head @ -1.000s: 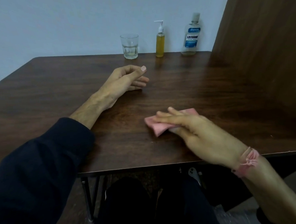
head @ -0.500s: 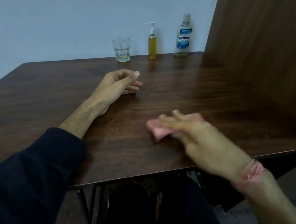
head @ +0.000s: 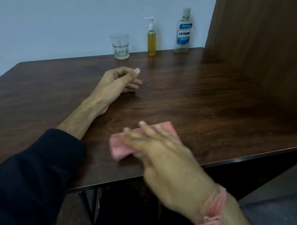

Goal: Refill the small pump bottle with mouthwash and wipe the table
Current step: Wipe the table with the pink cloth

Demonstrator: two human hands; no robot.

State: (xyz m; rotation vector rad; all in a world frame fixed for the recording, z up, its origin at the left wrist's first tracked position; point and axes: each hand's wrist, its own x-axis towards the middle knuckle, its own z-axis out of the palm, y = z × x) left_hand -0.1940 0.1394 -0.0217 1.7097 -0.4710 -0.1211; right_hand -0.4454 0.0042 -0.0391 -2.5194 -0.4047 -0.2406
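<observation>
A folded pink cloth [head: 120, 146] lies flat on the dark wooden table [head: 212, 98] near its front edge. My right hand [head: 163, 152] presses on it with fingers spread flat, blurred by motion. My left hand [head: 117, 81] rests on the table farther back, loosely curled, holding nothing. At the far edge by the wall stand the small pump bottle [head: 151, 40] with yellow liquid and, right of it, the Listerine mouthwash bottle [head: 183, 33], nearly drained with a little liquid at the bottom.
A clear drinking glass [head: 120, 46] with a trace of liquid stands left of the pump bottle. A brown wooden panel [head: 261, 46] rises along the table's right side. My legs and the table's black legs show below the front edge.
My right hand has slid the pink cloth leftward and toward the front edge. The left hand has stayed in place.
</observation>
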